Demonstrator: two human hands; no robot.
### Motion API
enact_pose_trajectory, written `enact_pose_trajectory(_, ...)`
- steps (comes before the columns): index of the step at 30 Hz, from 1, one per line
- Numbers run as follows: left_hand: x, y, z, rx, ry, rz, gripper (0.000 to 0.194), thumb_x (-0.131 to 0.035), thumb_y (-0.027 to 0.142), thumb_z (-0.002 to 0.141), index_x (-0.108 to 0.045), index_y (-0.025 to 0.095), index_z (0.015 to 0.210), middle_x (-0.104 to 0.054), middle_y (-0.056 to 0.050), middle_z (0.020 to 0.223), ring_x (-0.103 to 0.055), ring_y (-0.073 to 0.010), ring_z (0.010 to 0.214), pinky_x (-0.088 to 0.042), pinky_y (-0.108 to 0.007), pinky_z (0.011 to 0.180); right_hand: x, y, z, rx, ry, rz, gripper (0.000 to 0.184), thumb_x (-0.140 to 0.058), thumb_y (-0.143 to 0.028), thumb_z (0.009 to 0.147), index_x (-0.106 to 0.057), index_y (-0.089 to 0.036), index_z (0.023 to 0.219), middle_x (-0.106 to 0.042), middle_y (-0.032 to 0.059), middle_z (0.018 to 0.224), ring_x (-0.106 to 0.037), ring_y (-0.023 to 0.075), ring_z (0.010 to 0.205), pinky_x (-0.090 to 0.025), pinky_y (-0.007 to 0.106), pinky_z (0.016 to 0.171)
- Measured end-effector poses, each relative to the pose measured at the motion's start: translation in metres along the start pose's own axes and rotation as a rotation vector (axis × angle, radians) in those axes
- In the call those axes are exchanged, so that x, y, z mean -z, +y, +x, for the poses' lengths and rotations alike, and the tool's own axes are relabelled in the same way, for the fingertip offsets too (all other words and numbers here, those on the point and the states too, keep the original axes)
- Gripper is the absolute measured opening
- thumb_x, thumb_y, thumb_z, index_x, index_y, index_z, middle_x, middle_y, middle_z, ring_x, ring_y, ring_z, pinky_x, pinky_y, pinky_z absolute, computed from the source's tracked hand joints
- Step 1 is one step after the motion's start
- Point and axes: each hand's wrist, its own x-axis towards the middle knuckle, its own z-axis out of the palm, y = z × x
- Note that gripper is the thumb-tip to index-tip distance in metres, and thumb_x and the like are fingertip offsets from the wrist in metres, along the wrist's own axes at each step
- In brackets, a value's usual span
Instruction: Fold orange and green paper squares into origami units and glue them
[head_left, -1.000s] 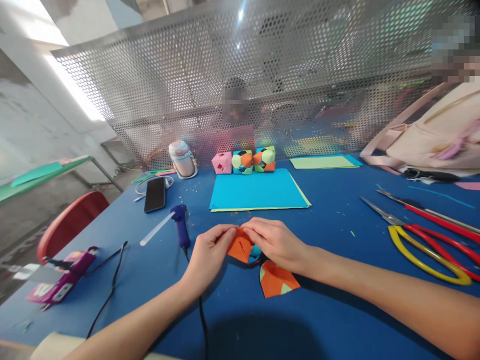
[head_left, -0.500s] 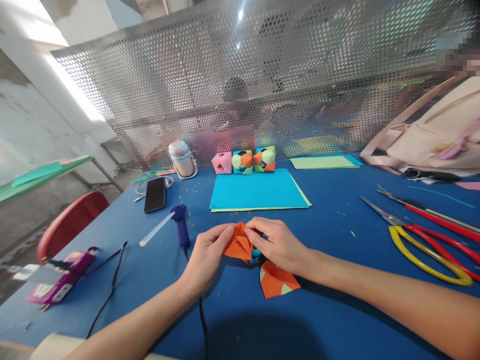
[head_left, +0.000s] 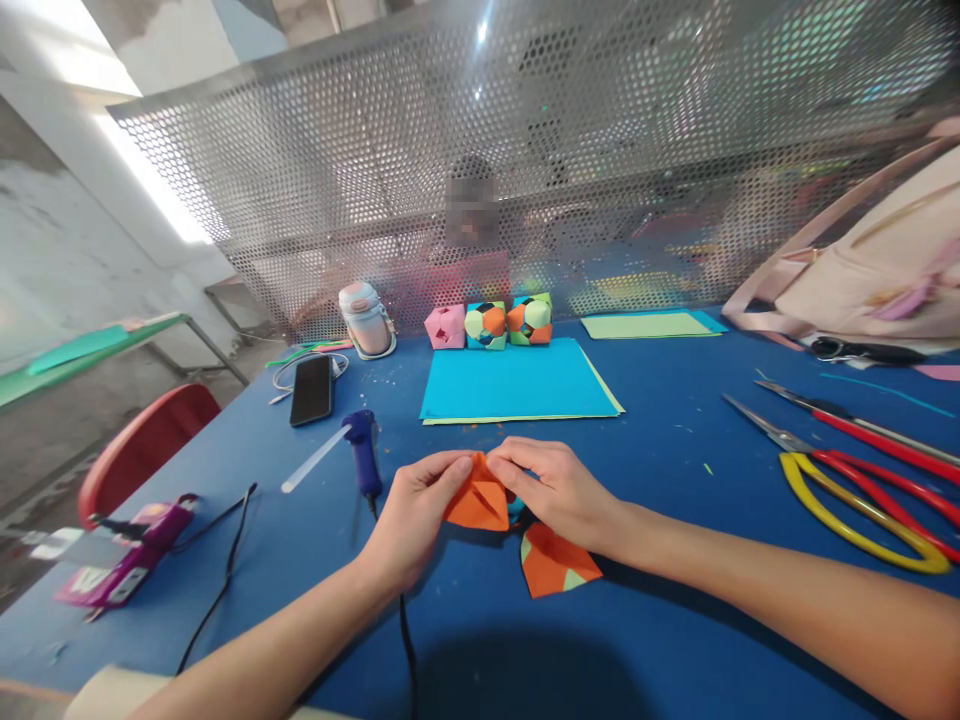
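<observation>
Between my two hands is a folded orange paper piece (head_left: 477, 500) with a bit of blue paper showing behind it. My left hand (head_left: 420, 510) pinches its left side between thumb and fingers. The thumb and fingertips of my right hand (head_left: 551, 485) grip its upper right edge. Just below my right hand, an orange paper flap with pale green corners (head_left: 559, 562) sticks out; whether it joins the held piece is hidden by the hand.
Blue sheets (head_left: 521, 378) lie ahead, with paper-folded balls (head_left: 487, 325) behind them. A glue gun (head_left: 364, 455) and a phone (head_left: 311, 390) are left. Yellow-handled scissors (head_left: 832, 510) and red-handled ones (head_left: 885, 480) lie right. A perforated metal screen (head_left: 360, 190) stands behind.
The orange paper between my hands has turned slightly, its front face now flatter and wider. Both hands keep their pinch in nearly the same place.
</observation>
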Motion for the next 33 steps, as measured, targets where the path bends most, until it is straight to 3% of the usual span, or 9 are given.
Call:
enact_pose_trajectory(14,0.0029,0.0001,0.0009,-0.030,-0.062,0.031,0.027,-0.064,0.037,0.078,-0.074,0.015,0.090,-0.071,-0.007,0.090,-0.061,-0.0202,0.086,-0.046,-0.028,0.076,-0.0008,0.0060,0.0007,-0.001,0.022,0.007,0.024,-0.045,-0.024,0.092,-0.059,-0.017,0.073,-0.057,-0.0002,0.066,-0.053,0.0115,0.063,-0.042,0.023,0.060)
enact_pose_trajectory(22,0.0010,0.0019,0.0005,0.061,-0.084,-0.073,0.027,-0.066,0.040,0.076,-0.071,0.014,0.079,-0.068,-0.004,0.078,-0.058,-0.0157,0.072,-0.043,-0.024,0.067,-0.0025,0.0075,-0.0006,0.064,0.071,-0.046,0.024,-0.046,-0.023,0.091,-0.060,-0.017,0.072,-0.059,0.0008,0.067,-0.054,0.0113,0.062,-0.043,0.023,0.060)
enact_pose_trajectory(28,-0.0016,0.0025,-0.0006,0.163,-0.050,-0.150,0.033,-0.070,0.044,0.070,-0.071,0.013,0.084,-0.067,-0.004,0.071,-0.058,-0.0139,0.066,-0.041,-0.023,0.061,-0.0046,0.0060,-0.0029,0.089,0.133,-0.088,0.024,-0.047,-0.021,0.090,-0.057,-0.018,0.068,-0.056,-0.0001,0.062,-0.051,0.0107,0.057,-0.042,0.023,0.056)
enact_pose_trajectory(33,-0.0016,0.0003,0.0004,0.159,-0.020,-0.193,0.029,-0.076,0.040,0.065,-0.071,0.013,0.075,-0.066,-0.002,0.068,-0.056,-0.0106,0.061,-0.041,-0.021,0.058,-0.0043,0.0043,-0.0042,0.128,0.135,-0.108,0.025,-0.046,-0.019,0.089,-0.056,-0.018,0.066,-0.054,0.0001,0.061,-0.050,0.0104,0.056,-0.040,0.022,0.054)
